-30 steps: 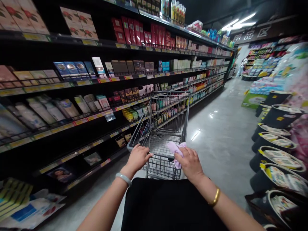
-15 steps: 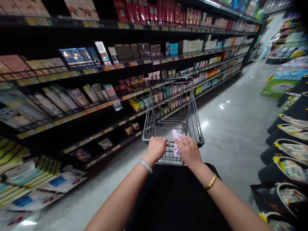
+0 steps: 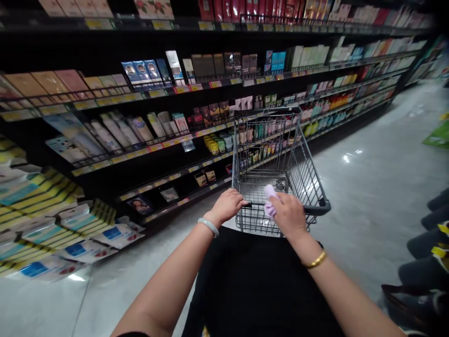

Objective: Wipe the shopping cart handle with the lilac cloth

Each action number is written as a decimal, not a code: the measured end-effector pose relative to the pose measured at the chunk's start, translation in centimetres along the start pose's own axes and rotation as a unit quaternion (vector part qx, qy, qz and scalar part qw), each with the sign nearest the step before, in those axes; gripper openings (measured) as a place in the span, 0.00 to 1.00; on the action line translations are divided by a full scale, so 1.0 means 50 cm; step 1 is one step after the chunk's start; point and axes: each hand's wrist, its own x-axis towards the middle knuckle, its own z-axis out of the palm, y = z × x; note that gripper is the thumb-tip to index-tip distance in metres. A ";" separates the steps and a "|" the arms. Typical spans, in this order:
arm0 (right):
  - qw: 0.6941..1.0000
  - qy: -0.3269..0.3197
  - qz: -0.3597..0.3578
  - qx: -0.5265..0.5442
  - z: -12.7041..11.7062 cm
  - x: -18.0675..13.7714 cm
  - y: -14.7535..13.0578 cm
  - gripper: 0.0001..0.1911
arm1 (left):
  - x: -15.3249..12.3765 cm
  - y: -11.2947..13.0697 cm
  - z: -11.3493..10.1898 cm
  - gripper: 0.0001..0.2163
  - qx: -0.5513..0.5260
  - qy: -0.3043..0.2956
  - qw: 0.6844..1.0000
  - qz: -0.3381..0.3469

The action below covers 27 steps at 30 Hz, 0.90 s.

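Observation:
In the head view, a grey wire shopping cart [image 3: 317, 208] stands in front of me, with its wire floor showing. My left hand [image 3: 227, 206] is closed around the left part of the cart's dark handle bar, a pale bangle on its wrist. Between the fingers of my right hand [image 3: 290, 214] is a crumpled lavender cloth [image 3: 270, 193], soft-looking and bunched up. That hand rests at the handle bar too, closed, with a gold bangle on the wrist. Its palm and the cloth's lower part are partly hidden.
Long black shelves [image 3: 150, 145] of boxes, bottles and tubes run along the left and ahead. White packs [image 3: 87, 248] are stacked at lower left. Dark buckets [image 3: 417, 238] line the right edge. Grey shiny floor [image 3: 365, 187] stretches down the aisle.
The view has swung left, so shelves and cart sit farther right and the right-hand buckets are mostly out of frame. Both hands stay at the handle, the cloth still in my right.

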 end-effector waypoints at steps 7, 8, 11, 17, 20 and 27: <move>0.997 0.017 0.073 -0.014 -0.031 -0.017 0.002 0.12 | -0.001 0.039 0.015 0.20 -0.020 0.026 0.999 0.005; 0.998 0.008 0.055 0.000 -0.027 -0.007 -0.027 0.11 | -0.002 0.046 0.017 0.20 -0.021 0.026 0.999 0.007; 1.000 -0.004 -0.007 0.028 -0.012 0.016 -0.103 0.10 | -0.008 0.061 0.020 0.19 -0.027 0.026 0.999 0.002; 0.997 0.048 -0.060 0.001 -0.014 -0.035 -0.012 0.11 | -0.029 0.076 0.009 0.16 -0.035 0.047 0.998 -0.039; 0.997 0.075 -0.008 -0.027 -0.028 -0.074 0.075 0.11 | -0.032 0.086 0.010 0.16 -0.028 0.052 0.997 -0.045; 0.995 0.093 0.038 0.023 -0.013 -0.073 -0.025 0.11 | -0.039 0.123 0.024 0.15 -0.014 0.081 0.995 -0.062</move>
